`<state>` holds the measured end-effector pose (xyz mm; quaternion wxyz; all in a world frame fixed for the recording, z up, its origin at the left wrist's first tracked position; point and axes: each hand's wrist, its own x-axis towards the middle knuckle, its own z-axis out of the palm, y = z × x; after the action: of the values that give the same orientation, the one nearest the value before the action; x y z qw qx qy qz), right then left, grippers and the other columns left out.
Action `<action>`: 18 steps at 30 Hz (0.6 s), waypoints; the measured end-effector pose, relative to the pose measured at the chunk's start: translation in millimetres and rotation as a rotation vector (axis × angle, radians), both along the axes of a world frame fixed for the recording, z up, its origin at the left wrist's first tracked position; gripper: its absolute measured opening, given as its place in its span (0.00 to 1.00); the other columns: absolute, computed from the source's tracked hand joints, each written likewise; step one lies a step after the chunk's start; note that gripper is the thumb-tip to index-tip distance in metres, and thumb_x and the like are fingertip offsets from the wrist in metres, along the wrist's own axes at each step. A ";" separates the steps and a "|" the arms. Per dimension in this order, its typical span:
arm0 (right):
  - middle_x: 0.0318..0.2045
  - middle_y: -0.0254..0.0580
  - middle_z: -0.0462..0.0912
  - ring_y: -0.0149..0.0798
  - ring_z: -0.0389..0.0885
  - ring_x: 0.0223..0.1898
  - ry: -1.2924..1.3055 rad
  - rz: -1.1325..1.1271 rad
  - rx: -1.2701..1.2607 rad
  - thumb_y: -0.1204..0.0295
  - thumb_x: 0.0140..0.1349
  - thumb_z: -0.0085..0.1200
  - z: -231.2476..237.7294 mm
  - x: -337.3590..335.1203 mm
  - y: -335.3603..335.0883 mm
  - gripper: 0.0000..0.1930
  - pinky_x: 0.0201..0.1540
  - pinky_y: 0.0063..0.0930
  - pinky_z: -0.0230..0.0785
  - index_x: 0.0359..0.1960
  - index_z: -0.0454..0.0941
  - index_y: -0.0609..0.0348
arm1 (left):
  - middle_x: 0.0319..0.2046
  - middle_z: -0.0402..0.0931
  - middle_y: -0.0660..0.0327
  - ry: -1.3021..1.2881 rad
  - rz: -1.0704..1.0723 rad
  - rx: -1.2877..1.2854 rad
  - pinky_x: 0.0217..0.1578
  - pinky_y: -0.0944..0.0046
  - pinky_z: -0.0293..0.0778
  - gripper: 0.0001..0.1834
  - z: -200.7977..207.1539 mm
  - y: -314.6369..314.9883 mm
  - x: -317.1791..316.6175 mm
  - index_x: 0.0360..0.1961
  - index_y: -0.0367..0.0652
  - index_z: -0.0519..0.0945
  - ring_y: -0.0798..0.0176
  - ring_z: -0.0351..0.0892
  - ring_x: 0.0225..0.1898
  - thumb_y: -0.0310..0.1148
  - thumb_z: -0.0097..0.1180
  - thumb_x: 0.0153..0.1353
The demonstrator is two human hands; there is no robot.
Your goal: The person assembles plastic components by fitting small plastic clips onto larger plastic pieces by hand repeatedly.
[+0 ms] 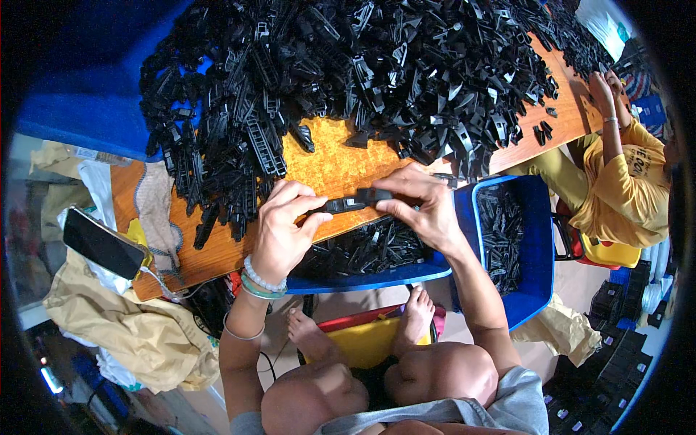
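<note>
Between my two hands a narrow black plastic part (pixel 344 204) is stretched level above the near edge of the wooden table (pixel 341 161). My left hand (pixel 284 210) pinches its left end between thumb and fingers; bracelets circle that wrist. My right hand (pixel 422 201) grips the right end, where a wider black piece (pixel 375 196) sits on or against the part. Whether the two pieces are joined I cannot tell. Beyond my hands rises a big heap of black plastic parts (pixel 348 65), long slotted ones at the left and small curved ones at the right.
Below the table edge stands a blue bin (pixel 377 274) of black parts, with another blue bin (pixel 536 239) to its right. A phone (pixel 104 243) leans at the left beside a cloth (pixel 154 210). Another person in a yellow shirt (pixel 631 188) works at the far right.
</note>
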<state>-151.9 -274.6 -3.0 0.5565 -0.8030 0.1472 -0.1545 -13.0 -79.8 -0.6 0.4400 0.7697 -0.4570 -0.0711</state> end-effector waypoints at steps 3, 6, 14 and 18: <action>0.34 0.43 0.84 0.36 0.79 0.37 -0.051 0.121 -0.202 0.77 0.51 0.67 -2.8 -0.2 -2.4 0.16 0.42 0.28 0.70 0.43 0.84 0.64 | 0.30 0.77 0.54 0.010 -0.016 -0.008 0.37 0.59 0.73 0.13 -0.6 -0.9 0.6 0.32 0.33 0.83 0.53 0.76 0.34 0.21 0.69 0.42; 0.35 0.42 0.85 0.38 0.79 0.38 -0.101 0.065 -0.157 0.76 0.50 0.67 -2.8 -1.3 0.3 0.16 0.45 0.30 0.68 0.43 0.85 0.63 | 0.30 0.77 0.54 0.013 -0.020 -0.011 0.37 0.59 0.73 0.12 2.3 -0.7 0.6 0.32 0.32 0.83 0.53 0.76 0.34 0.21 0.69 0.42; 0.33 0.38 0.80 0.40 0.74 0.40 0.009 0.128 -0.179 0.76 0.49 0.67 4.5 2.4 4.2 0.14 0.47 0.32 0.66 0.40 0.86 0.61 | 0.30 0.78 0.54 0.038 -0.035 -0.012 0.37 0.59 0.73 0.12 0.4 -0.1 2.7 0.31 0.31 0.83 0.53 0.76 0.34 0.20 0.69 0.42; 0.33 0.38 0.79 0.39 0.74 0.41 0.027 0.097 -0.184 0.76 0.46 0.68 3.0 -1.8 -0.7 0.16 0.47 0.31 0.65 0.40 0.86 0.59 | 0.30 0.77 0.53 0.052 -0.048 -0.041 0.37 0.59 0.73 0.11 0.5 -2.1 2.3 0.31 0.31 0.83 0.53 0.76 0.33 0.19 0.68 0.43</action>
<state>-153.7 -275.3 0.1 0.4852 -0.8588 0.1011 -0.1294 -10.7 -81.9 0.0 0.4658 0.7470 -0.4653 -0.0923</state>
